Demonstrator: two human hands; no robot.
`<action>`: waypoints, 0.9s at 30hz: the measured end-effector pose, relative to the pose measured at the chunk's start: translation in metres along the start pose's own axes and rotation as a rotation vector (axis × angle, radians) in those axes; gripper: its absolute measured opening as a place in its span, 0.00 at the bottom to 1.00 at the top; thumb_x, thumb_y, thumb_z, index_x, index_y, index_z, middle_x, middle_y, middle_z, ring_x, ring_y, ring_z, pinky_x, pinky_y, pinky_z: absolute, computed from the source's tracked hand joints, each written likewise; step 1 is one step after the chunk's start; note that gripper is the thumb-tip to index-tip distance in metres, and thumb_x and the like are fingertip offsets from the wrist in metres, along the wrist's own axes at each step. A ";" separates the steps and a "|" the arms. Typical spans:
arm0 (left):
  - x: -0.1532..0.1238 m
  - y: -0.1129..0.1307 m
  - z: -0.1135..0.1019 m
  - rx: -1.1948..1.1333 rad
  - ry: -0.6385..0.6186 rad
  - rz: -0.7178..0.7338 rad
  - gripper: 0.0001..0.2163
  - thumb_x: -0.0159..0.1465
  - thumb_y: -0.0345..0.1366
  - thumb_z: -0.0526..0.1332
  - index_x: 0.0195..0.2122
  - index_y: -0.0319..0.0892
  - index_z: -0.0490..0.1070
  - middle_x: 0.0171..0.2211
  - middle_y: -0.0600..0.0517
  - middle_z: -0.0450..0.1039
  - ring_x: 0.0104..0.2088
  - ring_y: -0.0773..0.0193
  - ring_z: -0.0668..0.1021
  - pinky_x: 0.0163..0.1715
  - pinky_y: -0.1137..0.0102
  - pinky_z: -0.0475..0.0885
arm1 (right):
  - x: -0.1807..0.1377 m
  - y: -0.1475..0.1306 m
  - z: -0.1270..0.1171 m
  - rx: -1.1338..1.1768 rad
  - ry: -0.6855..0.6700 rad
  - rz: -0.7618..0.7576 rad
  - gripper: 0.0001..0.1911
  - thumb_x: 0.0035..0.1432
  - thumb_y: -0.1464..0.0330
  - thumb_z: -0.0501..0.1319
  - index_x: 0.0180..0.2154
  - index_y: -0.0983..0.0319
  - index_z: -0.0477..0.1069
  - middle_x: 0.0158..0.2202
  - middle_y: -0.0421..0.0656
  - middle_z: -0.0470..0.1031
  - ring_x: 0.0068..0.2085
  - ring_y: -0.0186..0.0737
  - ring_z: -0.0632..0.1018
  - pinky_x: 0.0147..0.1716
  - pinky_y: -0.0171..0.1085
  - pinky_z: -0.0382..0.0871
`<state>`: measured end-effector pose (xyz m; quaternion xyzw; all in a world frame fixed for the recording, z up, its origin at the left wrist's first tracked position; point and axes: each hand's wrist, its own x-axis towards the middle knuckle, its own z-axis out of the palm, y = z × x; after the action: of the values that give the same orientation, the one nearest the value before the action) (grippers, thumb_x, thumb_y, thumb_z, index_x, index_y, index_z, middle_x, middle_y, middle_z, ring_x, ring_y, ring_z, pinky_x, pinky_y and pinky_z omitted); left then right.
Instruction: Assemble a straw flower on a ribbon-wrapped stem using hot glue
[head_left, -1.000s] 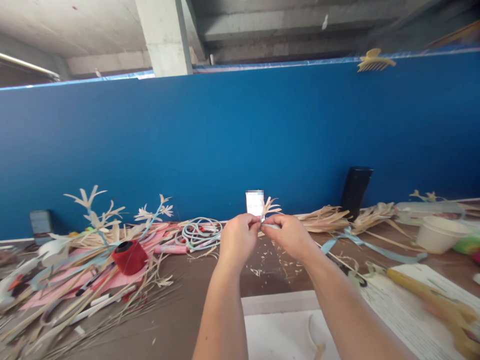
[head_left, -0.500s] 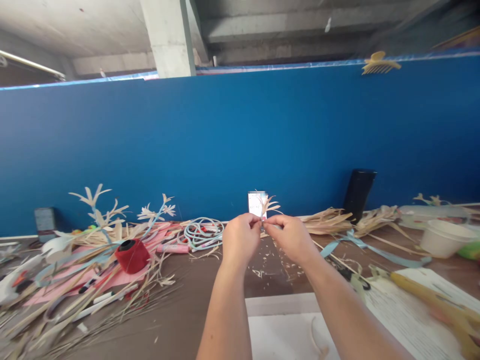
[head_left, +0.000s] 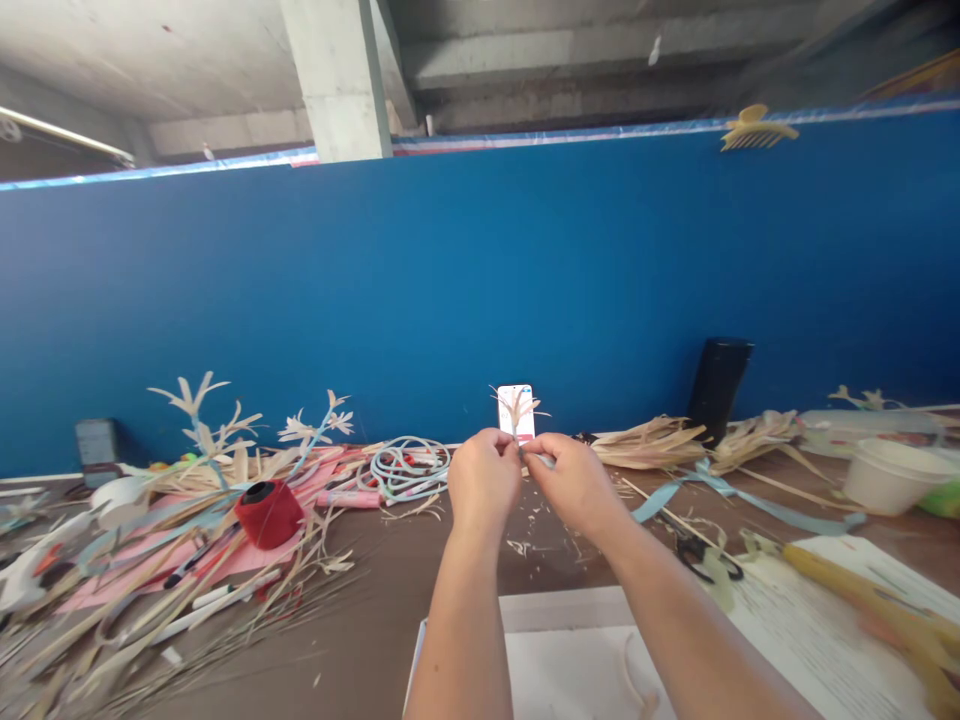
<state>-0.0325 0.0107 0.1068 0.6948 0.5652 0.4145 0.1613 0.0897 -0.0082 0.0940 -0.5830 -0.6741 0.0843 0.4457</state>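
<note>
Both hands are up in front of the person, just above the brown table (head_left: 360, 640). The left hand (head_left: 484, 480) and the right hand (head_left: 574, 485) touch each other at the fingertips. Both are closed in a tight pinch on the thin stem of a little straw flower (head_left: 516, 403). The flower sticks up above the fingers with its petals spread out. It looks like two hands hold it because the stem is so thin and bendy, and one pinch alone would let it flop. It is lifted off the table, likely so the person can see it well.

Small straw bits (head_left: 540, 520) lie on the table right under the hands. A red spool (head_left: 268, 512) sits well off to the left and scissors (head_left: 694, 552) lie to the right. A phone (head_left: 526, 425) leans on the blue wall (head_left: 480, 280) behind the flower.

Half a second ago the flower stood a little to the right of the phone. Now it is right in front of the phone. The hands have moved a bit left and the right hand is pressed closer to the left one.
</note>
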 end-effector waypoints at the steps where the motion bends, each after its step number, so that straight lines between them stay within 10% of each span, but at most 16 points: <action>1: 0.000 0.000 0.000 -0.003 -0.002 -0.004 0.09 0.57 0.40 0.55 0.32 0.45 0.73 0.31 0.50 0.76 0.30 0.61 0.74 0.26 0.71 0.60 | 0.000 -0.001 0.000 0.002 -0.003 0.002 0.13 0.53 0.66 0.53 0.34 0.58 0.75 0.33 0.43 0.77 0.33 0.39 0.73 0.29 0.33 0.61; 16: -0.006 0.016 0.001 -0.062 0.002 -0.065 0.07 0.57 0.37 0.56 0.30 0.44 0.73 0.29 0.49 0.75 0.31 0.61 0.74 0.28 0.70 0.62 | -0.001 -0.005 -0.002 0.025 0.064 0.150 0.13 0.50 0.61 0.55 0.32 0.58 0.76 0.30 0.43 0.77 0.30 0.39 0.73 0.25 0.33 0.58; 27: 0.000 -0.001 -0.017 -0.813 -0.432 -0.179 0.18 0.55 0.43 0.61 0.45 0.41 0.72 0.37 0.46 0.74 0.32 0.64 0.74 0.28 0.70 0.71 | 0.001 -0.007 -0.030 0.438 -0.212 0.238 0.14 0.46 0.60 0.61 0.31 0.63 0.76 0.22 0.38 0.72 0.22 0.31 0.65 0.22 0.31 0.56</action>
<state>-0.0460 0.0069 0.1159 0.5942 0.3682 0.4326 0.5695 0.1060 -0.0215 0.1165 -0.5358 -0.6094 0.3403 0.4752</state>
